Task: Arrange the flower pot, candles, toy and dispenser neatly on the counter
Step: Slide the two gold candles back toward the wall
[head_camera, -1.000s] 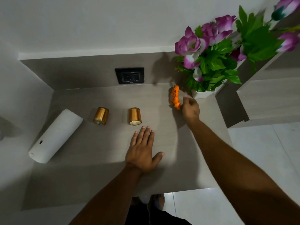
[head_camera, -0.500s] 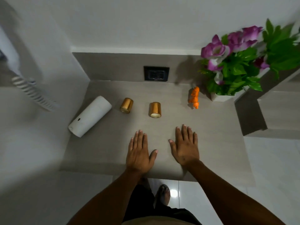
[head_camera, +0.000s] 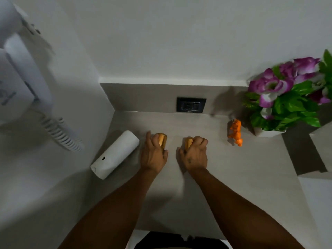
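Note:
Two gold candles stand mid-counter. My left hand (head_camera: 154,155) is wrapped around the left candle (head_camera: 162,139), and my right hand (head_camera: 194,153) grips the right candle (head_camera: 188,143), which is mostly hidden by the fingers. A white cylindrical dispenser (head_camera: 115,154) lies on its side at the left, close to my left hand. An orange toy (head_camera: 235,132) stands to the right, just in front of the white flower pot (head_camera: 269,132) holding purple flowers and green leaves at the back right corner.
The grey counter (head_camera: 251,168) ends at a wall on the left and a raised ledge (head_camera: 321,150) on the right. A black socket (head_camera: 191,105) sits in the back splash. A white wall-mounted hair dryer with coiled cord (head_camera: 59,133) hangs at the left.
Both hands moved forward from lying flat on the counter and closed around the two gold candles. One second ago my right hand was at the orange toy.

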`<state>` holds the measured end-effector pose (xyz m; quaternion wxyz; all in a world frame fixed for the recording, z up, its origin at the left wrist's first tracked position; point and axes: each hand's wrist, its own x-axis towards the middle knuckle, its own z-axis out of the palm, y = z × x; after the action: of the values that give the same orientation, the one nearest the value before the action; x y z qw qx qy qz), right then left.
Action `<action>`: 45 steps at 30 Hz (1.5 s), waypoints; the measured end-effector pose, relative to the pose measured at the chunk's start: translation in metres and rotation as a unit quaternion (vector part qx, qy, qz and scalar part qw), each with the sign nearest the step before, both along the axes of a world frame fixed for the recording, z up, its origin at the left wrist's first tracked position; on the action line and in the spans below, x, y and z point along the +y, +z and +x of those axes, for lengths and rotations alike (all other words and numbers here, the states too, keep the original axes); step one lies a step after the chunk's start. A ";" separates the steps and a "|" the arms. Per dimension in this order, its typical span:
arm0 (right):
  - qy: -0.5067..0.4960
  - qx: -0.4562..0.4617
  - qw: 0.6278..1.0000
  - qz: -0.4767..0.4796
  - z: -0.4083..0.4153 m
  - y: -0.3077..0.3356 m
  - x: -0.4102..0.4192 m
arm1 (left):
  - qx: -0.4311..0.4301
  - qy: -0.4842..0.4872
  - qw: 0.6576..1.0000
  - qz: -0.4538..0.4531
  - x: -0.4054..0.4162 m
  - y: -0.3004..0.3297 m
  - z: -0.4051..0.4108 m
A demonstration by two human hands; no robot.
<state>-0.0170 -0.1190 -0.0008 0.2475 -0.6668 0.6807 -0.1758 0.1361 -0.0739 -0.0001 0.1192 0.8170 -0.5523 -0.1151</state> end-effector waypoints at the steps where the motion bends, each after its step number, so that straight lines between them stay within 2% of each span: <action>1: -0.002 -0.009 1.000 0.007 0.001 0.000 -0.006 | -0.003 -0.005 1.000 0.001 -0.007 0.002 0.002; 4: 0.004 -0.031 0.999 0.011 -0.006 0.002 -0.027 | 0.015 -0.028 0.999 -0.014 -0.026 0.009 0.007; 9: -0.043 -0.084 0.995 0.037 -0.020 0.005 -0.062 | 0.080 -0.054 0.995 -0.027 -0.064 0.026 0.016; 18: -0.117 -0.156 0.979 0.052 -0.022 -0.009 -0.098 | 0.169 0.034 0.982 -0.075 -0.101 0.012 0.005; 25: -0.123 -0.144 0.979 0.071 -0.023 -0.020 -0.114 | 0.253 0.045 0.962 -0.093 -0.108 -0.005 0.007; 31: -0.135 -0.144 0.978 0.065 -0.025 -0.015 -0.121 | 0.274 0.052 0.955 -0.100 -0.118 -0.008 0.011; 45: -0.145 -0.150 0.976 0.057 -0.031 -0.019 -0.120 | 0.242 0.038 0.967 -0.074 -0.125 -0.018 0.012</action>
<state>-0.0479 -0.2392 -0.0197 0.3565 -0.5120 0.7341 -0.2682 0.1478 -0.1985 -0.0186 0.3137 0.7738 -0.4828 -0.2642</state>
